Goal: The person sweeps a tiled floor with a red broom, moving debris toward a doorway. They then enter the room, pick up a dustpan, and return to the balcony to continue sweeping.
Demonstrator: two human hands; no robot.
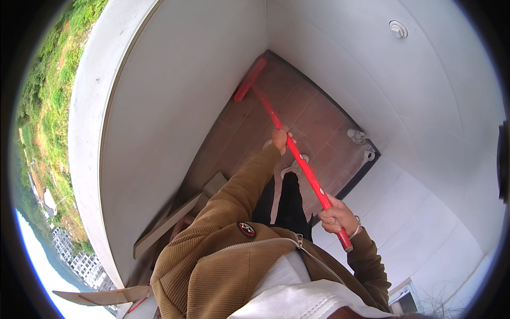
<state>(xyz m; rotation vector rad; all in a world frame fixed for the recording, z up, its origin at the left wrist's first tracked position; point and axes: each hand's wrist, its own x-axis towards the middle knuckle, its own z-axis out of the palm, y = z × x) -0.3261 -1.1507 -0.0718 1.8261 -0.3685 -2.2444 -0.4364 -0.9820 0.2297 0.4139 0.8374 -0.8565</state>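
Observation:
A long-handled red floor tool, a broom or mop, slants across the view; its red pole [297, 153] is in both my hands. My left hand [281, 139] grips the pole around its middle. Near the pole's top end, my right hand [338, 217] is closed around it, with a bracelet at the wrist. The blurred red head [250, 79] rests along the foot of the left wall, close to the far corner. Below it lies the reddish-brown tiled floor [318, 115], edged with a dark band. My shoes [293, 167] stand on the tiles, partly behind the pole.
White walls [183, 71] enclose this narrow corner. Two pale pipe stubs [369, 154] rise by the right wall. A round fitting [398, 29] sits high on that wall. Wooden boards [167, 227] lean at my left. Beyond the parapet [89, 131] are greenery and buildings.

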